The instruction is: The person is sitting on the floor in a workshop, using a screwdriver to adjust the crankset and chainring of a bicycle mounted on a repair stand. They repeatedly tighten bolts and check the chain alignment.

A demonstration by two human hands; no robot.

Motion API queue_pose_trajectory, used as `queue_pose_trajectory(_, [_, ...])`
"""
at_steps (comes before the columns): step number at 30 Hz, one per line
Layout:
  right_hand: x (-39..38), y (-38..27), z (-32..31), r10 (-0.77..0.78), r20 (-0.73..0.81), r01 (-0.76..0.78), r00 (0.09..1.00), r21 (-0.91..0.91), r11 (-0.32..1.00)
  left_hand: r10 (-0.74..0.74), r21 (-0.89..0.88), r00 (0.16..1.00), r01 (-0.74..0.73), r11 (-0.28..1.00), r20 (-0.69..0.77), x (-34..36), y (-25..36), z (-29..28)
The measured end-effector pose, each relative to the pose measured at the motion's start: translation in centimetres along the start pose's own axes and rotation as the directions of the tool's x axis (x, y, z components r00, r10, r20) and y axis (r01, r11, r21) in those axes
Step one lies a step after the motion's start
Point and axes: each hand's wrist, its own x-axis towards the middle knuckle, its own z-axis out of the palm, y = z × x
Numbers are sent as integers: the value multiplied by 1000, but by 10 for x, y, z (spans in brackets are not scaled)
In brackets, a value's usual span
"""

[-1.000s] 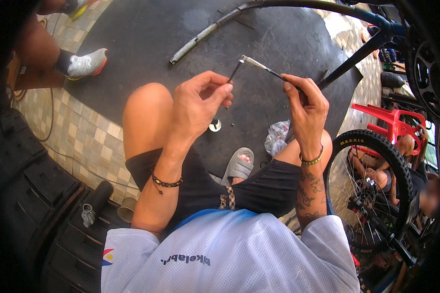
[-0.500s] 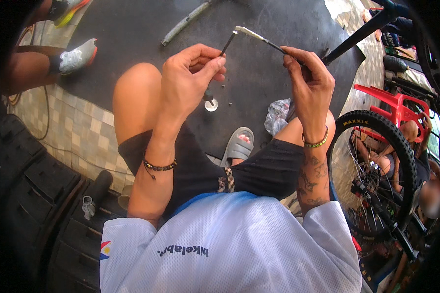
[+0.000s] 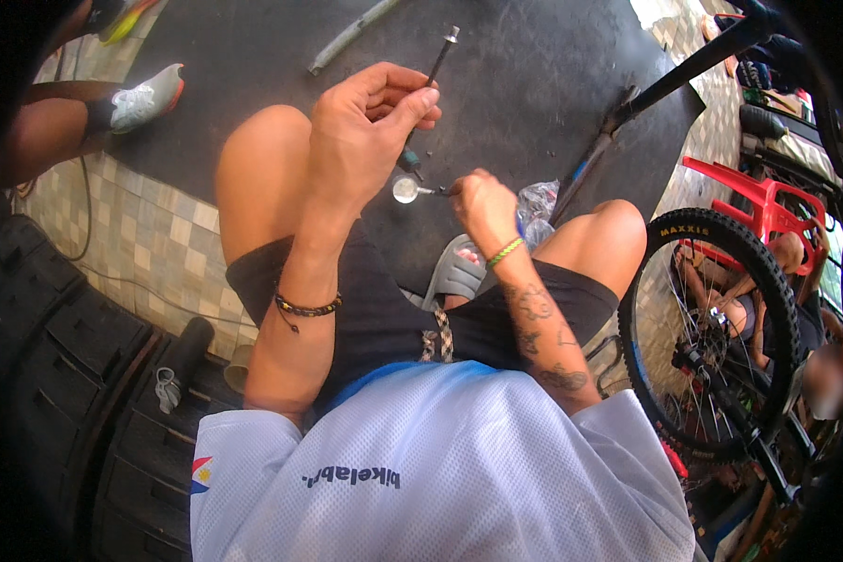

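Observation:
My left hand [image 3: 365, 136] is closed on a thin black rod [image 3: 438, 64], held upright with its silver tip [image 3: 451, 36] at the top. My right hand [image 3: 482, 208] is lower, between my knees, closed on the dark handle of a thin brush [image 3: 438, 192], whose head is at a small round white container [image 3: 405, 190]; whether it touches the contents is unclear. A teal-and-black tool [image 3: 409, 161] shows just beyond that container. A crumpled clear plastic bag [image 3: 539, 201] lies behind my right hand on the dark mat [image 3: 515, 103].
A dark bike frame [image 3: 684, 66] and a grey tube [image 3: 347, 37] are above. To the right are a bike wheel [image 3: 782, 337], a red chair [image 3: 749, 215] and a seated person [image 3: 768, 300]. Another person's shoe [image 3: 145, 103] is at upper left, black plastic bins [image 3: 84, 393] at lower left.
My right hand has moved down and left with the brush, away from the rod's tip to the white container. My left hand has risen slightly in view, still holding the rod.

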Motion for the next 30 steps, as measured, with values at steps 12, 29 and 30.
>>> queue_pose_trajectory(12, [10, -1, 80, -76, 26, 77, 997, -58, 995, -47, 99, 999, 44, 994, 25, 9, 0, 11])
queue_pose_trajectory(29, [-206, 24, -59, -595, 126, 607, 794, -92, 789, 129, 210, 946, -67, 975, -297, -73, 134, 45])
queue_pose_trajectory(30, [-226, 53, -44, -660, 192, 687, 726, -219, 693, 96, 151, 943, -50, 987, -317, -88, 154, 60])
